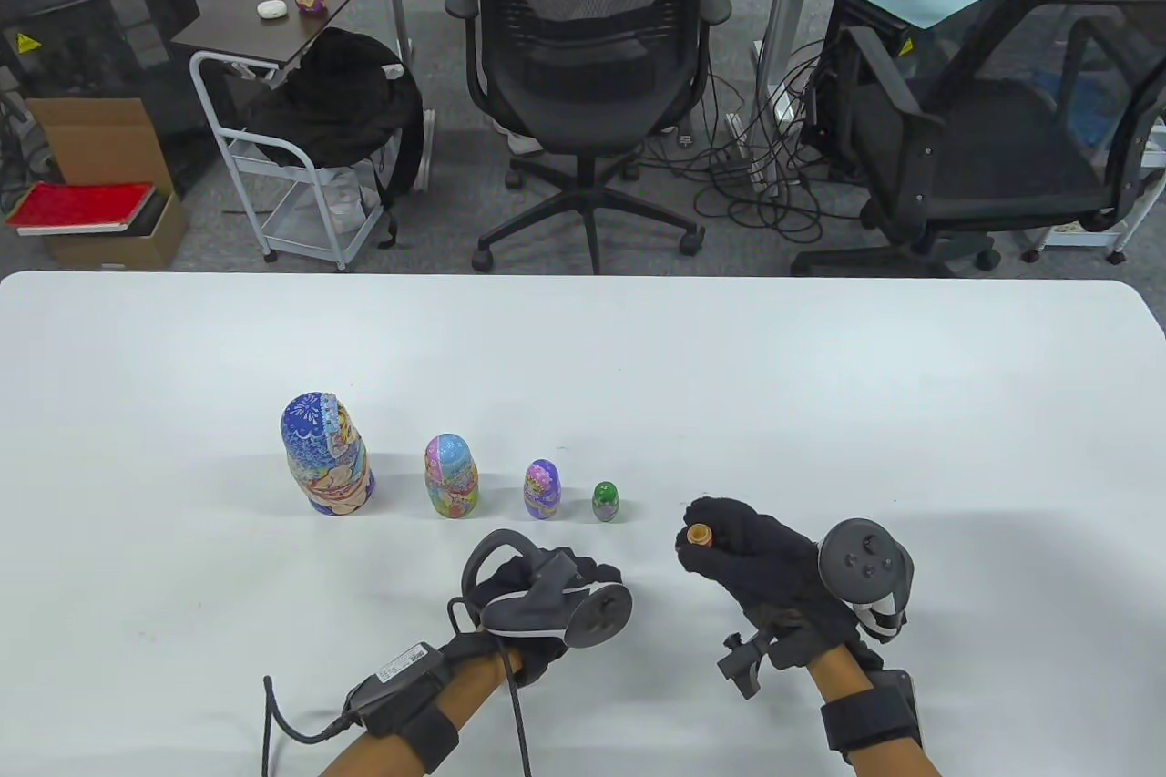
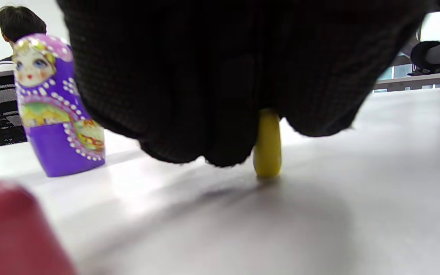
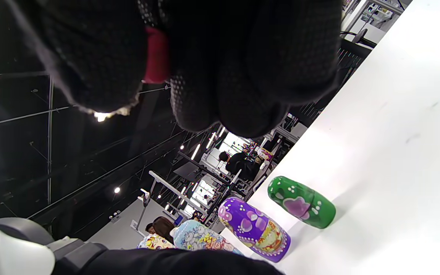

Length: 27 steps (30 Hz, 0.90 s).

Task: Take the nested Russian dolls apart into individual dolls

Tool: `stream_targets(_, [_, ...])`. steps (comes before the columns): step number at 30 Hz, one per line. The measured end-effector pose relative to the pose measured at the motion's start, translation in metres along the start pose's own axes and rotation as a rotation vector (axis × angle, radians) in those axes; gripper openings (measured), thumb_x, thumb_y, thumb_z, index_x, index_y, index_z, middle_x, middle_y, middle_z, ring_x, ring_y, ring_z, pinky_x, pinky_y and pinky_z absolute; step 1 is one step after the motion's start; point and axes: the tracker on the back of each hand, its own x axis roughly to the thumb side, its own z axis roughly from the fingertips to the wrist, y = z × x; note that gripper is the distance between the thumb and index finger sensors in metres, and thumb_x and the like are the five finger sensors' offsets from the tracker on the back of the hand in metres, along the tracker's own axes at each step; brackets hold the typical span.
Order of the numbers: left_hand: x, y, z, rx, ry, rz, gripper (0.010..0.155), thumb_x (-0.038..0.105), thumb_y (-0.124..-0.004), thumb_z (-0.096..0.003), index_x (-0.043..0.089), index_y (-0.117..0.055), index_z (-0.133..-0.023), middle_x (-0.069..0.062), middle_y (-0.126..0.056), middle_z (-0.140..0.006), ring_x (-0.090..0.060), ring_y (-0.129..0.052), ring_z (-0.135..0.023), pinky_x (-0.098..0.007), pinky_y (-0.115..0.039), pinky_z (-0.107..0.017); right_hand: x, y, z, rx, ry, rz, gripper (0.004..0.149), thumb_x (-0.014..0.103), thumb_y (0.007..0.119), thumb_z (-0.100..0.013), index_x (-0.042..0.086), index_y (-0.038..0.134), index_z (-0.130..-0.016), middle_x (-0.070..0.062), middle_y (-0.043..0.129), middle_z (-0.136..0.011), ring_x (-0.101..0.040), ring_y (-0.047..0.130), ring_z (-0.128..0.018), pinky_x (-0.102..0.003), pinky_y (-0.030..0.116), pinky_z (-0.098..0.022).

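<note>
Now we note four dolls upright in a row on the worktop [image 1: 820, 376], running nine to three o'clock: large blue doll [image 1: 326, 454], pink-blue doll [image 1: 451, 476], purple doll [image 1: 542, 490], green doll [image 1: 606, 501], each closed and well apart from its neighbour.

Our right hand [image 1: 747, 554], at three o'clock of the green doll, grips a small red shell piece [image 3: 156, 55] with an orange top showing; whether anything sits inside we cannot tell.

Our left hand [image 1: 547, 599], at six o'clock of the purple doll, pinches a tiny yellow doll [image 2: 267, 143] whose base touches the worktop.

Risk, in our judgement: the yellow doll is narrow and could topple or roll on release; a careless left-hand withdrawal may knock the purple doll.
</note>
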Motion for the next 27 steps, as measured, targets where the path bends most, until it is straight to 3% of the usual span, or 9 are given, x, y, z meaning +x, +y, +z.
stream_targets(8, [-0.017,0.041,0.030,0.099,0.042,-0.037,0.050,0.050,-0.088,-0.0457,0.023,-0.086,-0.087,0.000,-0.103,-0.076,-0.024,-0.107,-0.064,-0.035,-0.095,-0.048,0.001,0.001,0.000,0.007,-0.001,-0.002,0.061,0.041,0.093,-0.039,0.005,0.080,-0.086,-0.013,0.105,-0.064,-0.030,0.105,-0.054,-0.036,0.092,-0.039])
stream_targets(15, [-0.029,0.011,0.050,-0.076,0.096,-0.095,0.054,0.052,-0.088,-0.0444,0.023,-0.084,-0.090,-0.001,-0.102,-0.078,-0.025,-0.106,-0.066,-0.035,-0.094,-0.049,0.001,0.007,0.000,0.035,-0.009,0.004,0.062,0.039,0.094,-0.038,0.003,0.080,-0.086,-0.014,0.106,-0.063,-0.030,0.106,-0.053,-0.035,0.093,-0.038])
stream_targets(27, [-0.033,-0.013,0.051,-0.070,0.123,-0.122,0.048,0.042,-0.093,-0.0438,0.025,-0.085,-0.088,0.000,-0.102,-0.079,-0.023,-0.107,-0.066,-0.032,-0.095,-0.049,0.001,0.011,0.000,0.063,-0.014,0.008,0.061,0.039,0.094,-0.038,0.002,0.081,-0.086,-0.014,0.106,-0.063,-0.030,0.106,-0.053,-0.035,0.094,-0.037])
